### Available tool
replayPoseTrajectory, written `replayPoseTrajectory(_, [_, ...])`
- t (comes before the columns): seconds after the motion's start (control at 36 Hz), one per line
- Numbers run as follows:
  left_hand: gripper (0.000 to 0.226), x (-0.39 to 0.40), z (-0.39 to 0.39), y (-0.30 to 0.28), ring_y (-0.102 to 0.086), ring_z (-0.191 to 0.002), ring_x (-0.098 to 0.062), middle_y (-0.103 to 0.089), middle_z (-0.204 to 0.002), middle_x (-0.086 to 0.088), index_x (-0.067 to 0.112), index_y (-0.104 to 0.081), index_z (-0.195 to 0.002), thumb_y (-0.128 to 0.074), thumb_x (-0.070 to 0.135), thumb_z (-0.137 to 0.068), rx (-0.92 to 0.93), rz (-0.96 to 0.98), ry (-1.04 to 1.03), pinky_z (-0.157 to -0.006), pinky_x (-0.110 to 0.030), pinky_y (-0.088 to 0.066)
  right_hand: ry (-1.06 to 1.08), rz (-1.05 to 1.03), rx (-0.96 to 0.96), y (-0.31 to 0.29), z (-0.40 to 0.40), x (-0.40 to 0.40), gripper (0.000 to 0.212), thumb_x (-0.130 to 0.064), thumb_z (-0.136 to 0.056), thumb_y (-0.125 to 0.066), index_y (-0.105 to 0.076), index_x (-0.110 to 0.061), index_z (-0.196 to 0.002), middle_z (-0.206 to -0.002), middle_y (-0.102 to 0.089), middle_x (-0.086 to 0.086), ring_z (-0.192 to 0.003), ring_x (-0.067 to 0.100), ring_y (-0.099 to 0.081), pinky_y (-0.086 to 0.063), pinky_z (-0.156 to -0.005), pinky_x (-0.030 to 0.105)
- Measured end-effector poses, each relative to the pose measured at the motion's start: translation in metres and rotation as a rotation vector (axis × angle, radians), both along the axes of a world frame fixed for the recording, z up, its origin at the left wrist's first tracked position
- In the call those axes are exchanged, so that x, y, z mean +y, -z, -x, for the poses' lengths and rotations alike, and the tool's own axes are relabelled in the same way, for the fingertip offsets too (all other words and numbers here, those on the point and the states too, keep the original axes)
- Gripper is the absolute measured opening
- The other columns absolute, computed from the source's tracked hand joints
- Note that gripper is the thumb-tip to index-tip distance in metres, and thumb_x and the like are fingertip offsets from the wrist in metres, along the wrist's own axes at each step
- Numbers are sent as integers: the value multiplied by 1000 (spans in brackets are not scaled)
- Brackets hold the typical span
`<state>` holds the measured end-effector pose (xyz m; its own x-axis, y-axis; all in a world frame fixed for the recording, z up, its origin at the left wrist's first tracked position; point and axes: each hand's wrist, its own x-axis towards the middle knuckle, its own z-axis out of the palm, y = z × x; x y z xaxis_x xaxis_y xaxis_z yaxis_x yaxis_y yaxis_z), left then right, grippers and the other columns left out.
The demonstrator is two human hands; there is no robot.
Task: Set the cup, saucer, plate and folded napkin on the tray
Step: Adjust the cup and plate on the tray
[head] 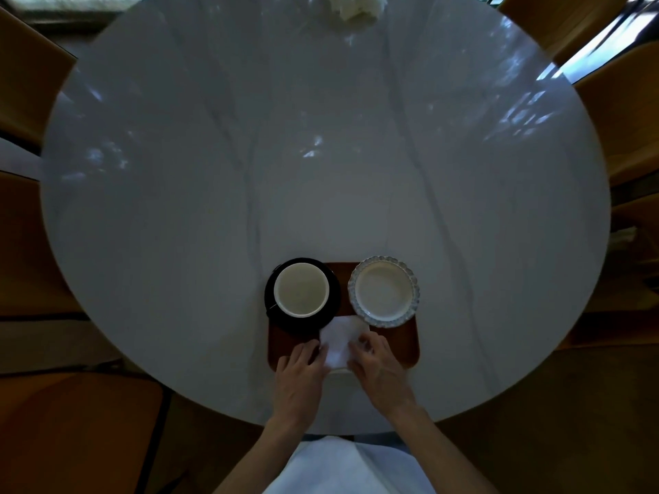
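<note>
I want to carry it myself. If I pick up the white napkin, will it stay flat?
Probably not. The napkin looks thin and soft, so it would likely droop. It seems light. Both hands touch its edges on the tray.

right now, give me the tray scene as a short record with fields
tray: brown, at the near edge of the round table
cup: white, looks empty, stands on the saucer
saucer: dark, left part of the tray
plate: white with scalloped rim, right part of the tray
napkin: white, folded, near middle of the tray
left hand: fingers at the napkin's left edge
right hand: fingers on the napkin's right side
far table edge: crumpled white item, unclear
</note>
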<state>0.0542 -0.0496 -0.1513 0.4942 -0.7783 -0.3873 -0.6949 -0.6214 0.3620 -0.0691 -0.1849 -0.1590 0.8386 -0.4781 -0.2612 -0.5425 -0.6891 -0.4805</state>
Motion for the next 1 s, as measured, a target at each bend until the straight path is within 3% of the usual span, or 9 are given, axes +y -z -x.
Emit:
replayPoseTrajectory(0.19, [66, -10, 2, 0, -58, -113, -21, -60, -125, -1, 23, -54, -126, -79, 17, -64, -25, -35, -17, -72, -36, -49, 18, 30, -33, 7, 0, -6, 33, -24, -92, -55, -54, -18, -125, -129, -48, 3, -117, 17, -47, -56, -78, 27])
replayPoseTrajectory(0.33, [61, -13, -3, -1, -56, -113, -22, -57, -127, -1, 25, -49, -128, -74, 20, -73, -9, -22, -12, -75, -37, -51, 35, -23, -75, 4, 1, -13, 33, -24, -91, -56, -54, -17, -123, -131, -47, 5, -122, 17, -44, -47, -90, 21])
replayPoseTrajectory(0.42, [59, -10, -6, 4, -58, -102, -23, -54, -121, -3, 29, -42, -132, -67, 24, -80, 33, -17, -24, -72, -36, -49, -14, -46, -83, 2, 11, -17, 38, -29, -90, -57, -51, -21, -127, -136, -41, 5, -127, 18, -38, -43, -96, 21])
replayPoseTrajectory(0.53, [50, -10, -9, 7, -53, -103, -23, -50, -115, -3, 31, -36, -140, -50, 31, -92, 67, -4, -46, -79, -37, -43, -60, -53, -98, 6, 24, -22, 43, -18, -89, -62, -50, -21, -131, -141, -38, 7, -126, 21, -42, -44, -98, 25])
replayPoseTrajectory(0.67, [46, -14, -8, 6, -48, -109, -20, -50, -117, 0, 33, -33, -141, -41, 36, -97, 71, 13, -88, -85, -38, -41, -77, -48, -137, 8, 25, -26, 42, -11, -87, -65, -54, -16, -128, -134, -42, 5, -114, 21, -54, -51, -90, 26])
replayPoseTrajectory(0.78, [45, -15, -6, 5, -47, -110, -21, -51, -117, 0, 33, -33, -142, -39, 37, -97, 54, -11, -82, -84, -38, -39, -105, -38, -131, 8, 24, -31, 40, -15, -89, -64, -55, -16, -128, -135, -41, 6, -112, 21, -55, -50, -90, 22])
replayPoseTrajectory(1.0, [44, -17, -8, 3, -46, -108, -21, -52, -113, 1, 37, -34, -141, -41, 38, -97, 58, -16, -98, -84, -38, -39, -140, 5, -85, 5, 26, -36, 38, -23, -94, -52, -50, -20, -132, -138, -37, 7, -114, 22, -52, -56, -81, 31])
